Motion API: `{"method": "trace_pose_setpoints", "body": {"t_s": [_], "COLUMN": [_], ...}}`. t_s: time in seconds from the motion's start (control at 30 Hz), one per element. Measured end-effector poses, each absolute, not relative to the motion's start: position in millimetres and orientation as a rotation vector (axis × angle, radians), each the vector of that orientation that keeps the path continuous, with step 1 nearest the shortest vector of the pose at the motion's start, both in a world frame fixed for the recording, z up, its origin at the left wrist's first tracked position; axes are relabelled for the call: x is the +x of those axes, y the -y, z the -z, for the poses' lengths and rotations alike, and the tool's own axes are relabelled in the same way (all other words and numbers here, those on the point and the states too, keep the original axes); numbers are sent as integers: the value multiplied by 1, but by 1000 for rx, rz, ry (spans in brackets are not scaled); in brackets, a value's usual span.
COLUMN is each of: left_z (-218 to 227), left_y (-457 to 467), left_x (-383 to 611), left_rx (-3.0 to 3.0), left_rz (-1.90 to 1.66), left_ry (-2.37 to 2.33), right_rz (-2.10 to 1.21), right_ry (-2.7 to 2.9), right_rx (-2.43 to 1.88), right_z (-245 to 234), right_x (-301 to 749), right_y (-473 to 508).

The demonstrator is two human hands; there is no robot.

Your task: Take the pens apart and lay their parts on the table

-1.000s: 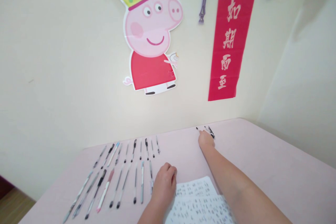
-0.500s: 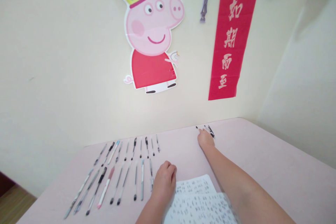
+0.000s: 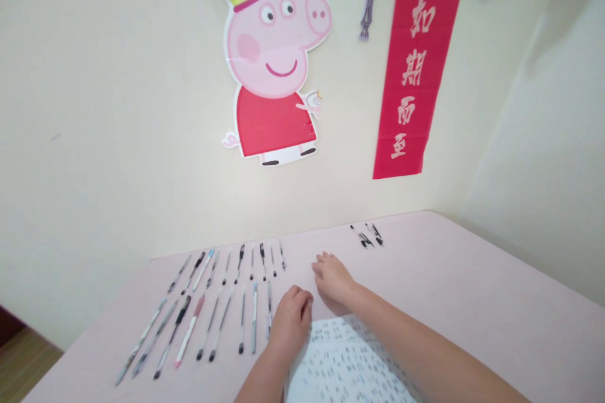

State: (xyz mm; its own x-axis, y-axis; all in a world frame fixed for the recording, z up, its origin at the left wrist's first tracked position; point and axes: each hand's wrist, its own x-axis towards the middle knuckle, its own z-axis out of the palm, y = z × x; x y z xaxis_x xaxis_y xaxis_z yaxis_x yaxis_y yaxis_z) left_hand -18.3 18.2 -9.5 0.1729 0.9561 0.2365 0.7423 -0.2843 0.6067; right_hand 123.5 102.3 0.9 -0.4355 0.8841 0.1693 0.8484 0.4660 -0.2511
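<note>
My left hand lies on the pink table with its fingers curled under, at the left edge of a sheet of written paper. Nothing shows in its grip. My right hand hovers palm down just beyond the paper, fingers spread, holding nothing. Two rows of pens lie side by side to the left of both hands. A small group of pens lies apart near the wall, well beyond my right hand.
The table meets a cream wall at the back and another on the right. A cartoon pig sticker and a red banner with characters hang on the wall. The table's left edge drops to a wooden floor.
My right hand has drawn back from the small group of pens near the wall, moving left and toward me to just beyond the paper. My left hand has barely shifted.
</note>
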Motion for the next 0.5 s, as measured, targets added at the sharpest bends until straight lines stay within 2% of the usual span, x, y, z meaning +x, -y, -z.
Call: {"method": "trace_pose_setpoints", "body": {"t_s": [0.33, 0.5], "left_z": [14, 19], "left_y": [-21, -24], "left_x": [-20, -21], "left_rx": [2090, 1930], "left_rz": [-914, -1109], "left_ry": [-1564, -1695], "right_rz": [-397, -432], "right_ry": [2380, 2358], "right_rx": [-1428, -1316], "right_z": [6, 8], "right_x": [103, 88], "right_y": [-93, -103]}}
